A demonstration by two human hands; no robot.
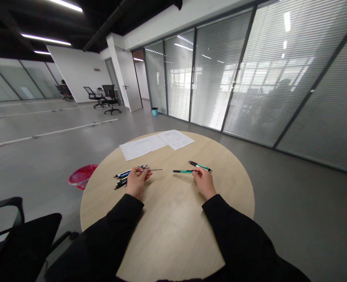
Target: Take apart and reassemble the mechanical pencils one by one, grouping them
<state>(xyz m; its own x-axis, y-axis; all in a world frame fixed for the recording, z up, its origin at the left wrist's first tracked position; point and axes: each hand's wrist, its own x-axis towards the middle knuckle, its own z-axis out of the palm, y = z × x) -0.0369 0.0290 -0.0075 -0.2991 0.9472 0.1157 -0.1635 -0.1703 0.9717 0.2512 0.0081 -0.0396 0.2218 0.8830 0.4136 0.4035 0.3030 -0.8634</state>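
- My black sleeves [117, 231] are lying closest to me, both forearms resting on the round wooden table [173, 235], which is steadying my hands for fine work.
- My left hand [136, 182] is pinching a thin pen refill [154, 170] between thumb and fingertips, closed on its near end so that the slim rod is pointing toward 3 o'clock, straight at the other hand.
- My right hand [204, 182] is gripping the green pen barrel [182, 171] at its right end, fingers closed around it, and is holding it level with its free end facing 9 o'clock; the two parts are lying on one line with a gap between them.
- A second green pen [200, 166] is lying on the table just beyond my right fingers, at about 1 o'clock from the hand, within easy reach.
- A cluster of dark and blue pens [122, 179] is sitting at 9 o'clock of my left hand, touching or nearly touching it; I cannot tell which.
- Two paper sheets [157, 143] are lying at 12 o'clock near the far edge, well apart from my hands.
- A red bin [82, 175] is standing on the floor at 10 o'clock, and a black chair [20, 231] at 8 o'clock.
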